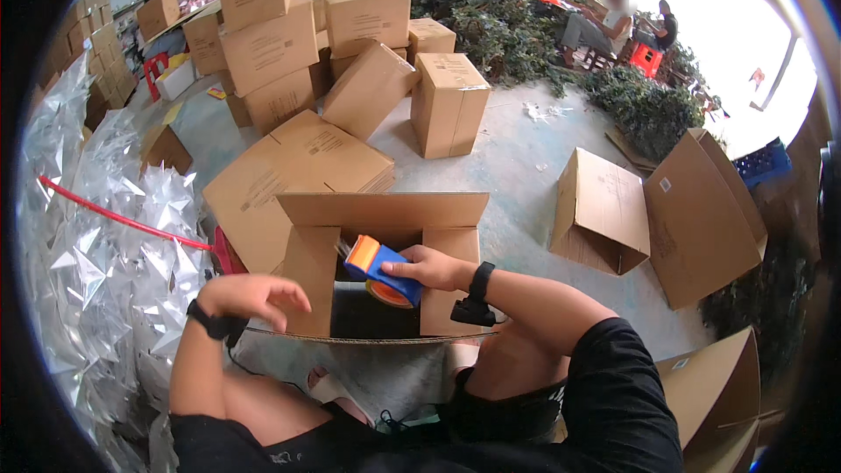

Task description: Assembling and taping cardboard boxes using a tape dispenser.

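Gripping a tape dispenser, the right hand has its fingers wrapped around the blue handle, thumb on top. The dispenser is blue with an orange front guard, and a roll of brown tape with an orange core hangs at its lower end. It sits over the dark gap between the two inner flaps of an open cardboard box, which stands on the floor right before the person's knees; the far flap of the box stands upright behind the tool. The left hand hovers by the box's left flap, palm down, fingers loosely curled and holding nothing; whether they touch the cardboard I cannot tell. Both wrists carry black bands. To the left lies a heap of shiny silver foil stars. Flat and taped cartons are stacked beyond.
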{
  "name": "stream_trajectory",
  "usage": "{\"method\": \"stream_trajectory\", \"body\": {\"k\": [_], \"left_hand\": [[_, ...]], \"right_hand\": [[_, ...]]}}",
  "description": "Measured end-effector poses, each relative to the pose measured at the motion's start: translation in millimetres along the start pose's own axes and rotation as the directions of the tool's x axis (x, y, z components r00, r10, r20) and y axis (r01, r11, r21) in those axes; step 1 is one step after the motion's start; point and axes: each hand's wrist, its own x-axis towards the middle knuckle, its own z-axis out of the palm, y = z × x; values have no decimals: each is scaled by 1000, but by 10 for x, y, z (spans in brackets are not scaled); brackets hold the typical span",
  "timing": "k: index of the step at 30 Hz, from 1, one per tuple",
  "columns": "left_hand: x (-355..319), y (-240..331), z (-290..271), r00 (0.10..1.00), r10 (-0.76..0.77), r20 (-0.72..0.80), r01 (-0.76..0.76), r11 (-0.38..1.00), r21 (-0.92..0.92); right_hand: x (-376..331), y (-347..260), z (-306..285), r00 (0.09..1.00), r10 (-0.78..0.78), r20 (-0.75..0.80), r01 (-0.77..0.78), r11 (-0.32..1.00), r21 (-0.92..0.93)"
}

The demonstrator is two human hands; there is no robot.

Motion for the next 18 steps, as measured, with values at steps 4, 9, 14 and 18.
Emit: {"method": "stream_trajectory", "body": {"k": [4,9,14,18], "left_hand": [[-99,383,360,1000,12,24,-18,970,244],[24,139,207,927,43,-374,85,943,321],[268,91,75,873,77,-482,0,988,157],[337,108,-17,832,169,-528,42,930,364]], "right_hand": [[21,-10,-61,997,68,-31,-71,991,-110],[-35,-158,-117,995,-1,-104,0,1000,-8],[32,-259,-198,981,115,-154,-138,979,-147],[-87,-495,-257,978,-20,-206,-24,977,-211]]}}
